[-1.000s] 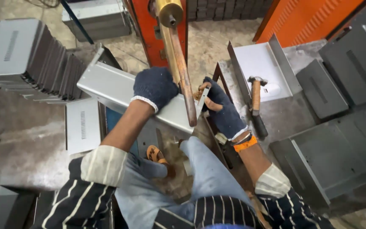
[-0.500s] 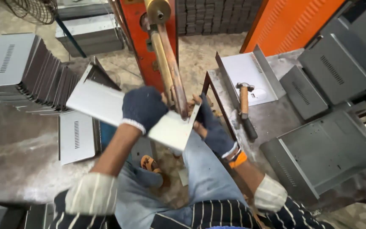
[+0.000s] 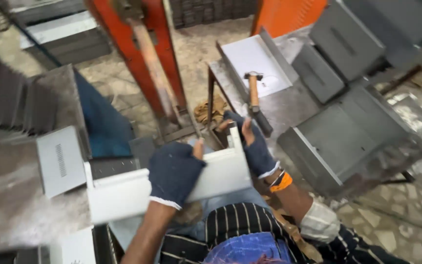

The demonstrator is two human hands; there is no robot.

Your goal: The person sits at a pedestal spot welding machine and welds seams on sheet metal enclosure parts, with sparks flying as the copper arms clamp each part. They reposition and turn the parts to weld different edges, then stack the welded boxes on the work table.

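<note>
I hold a long white bent sheet-metal piece (image 3: 123,190) across my lap with both gloved hands. My left hand (image 3: 174,172), in a dark blue glove, grips it from above near its middle. At the piece's right end, my right hand (image 3: 252,143) in a matching glove clasps the upturned edge. The piece lies just in front of the orange machine's arm (image 3: 155,73).
A hammer (image 3: 255,100) lies on the metal table (image 3: 289,105) to the right, beside a white panel (image 3: 255,61) and several grey metal boxes (image 3: 352,142). A white vented panel (image 3: 60,161) lies on the left, with stacked grey sheets (image 3: 10,100) behind it.
The white piece has come away from the machine's arm and down toward my lap. My view has swung down and to the right.
</note>
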